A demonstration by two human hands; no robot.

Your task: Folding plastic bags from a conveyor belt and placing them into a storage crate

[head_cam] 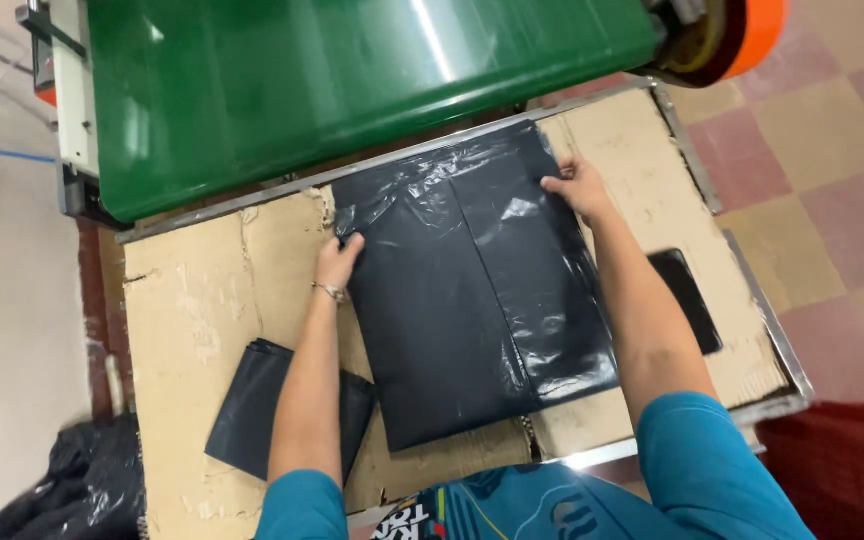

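Black plastic bag (pixel 472 300): flat on cardboard-covered surface (pixel 192 320). Left hand (pixel 337 262) and right hand (pixel 577 187) press its upper corners, fingers flat, gripping nothing. Step: squaring the bag below the green conveyor belt (pixel 352 80).

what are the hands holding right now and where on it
Both hands press on the flat black plastic bag lying on the cardboard-covered table: the left hand at its left edge, the right hand at its upper right corner. Neither lifts it.

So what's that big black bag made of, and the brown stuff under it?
The big black bag looks like thin, glossy plastic film: it crinkles and throws white glints. Both hands, left and right, press on its edges. The brown sheet underneath looks like matte cardboard, with torn, scuffed patches.
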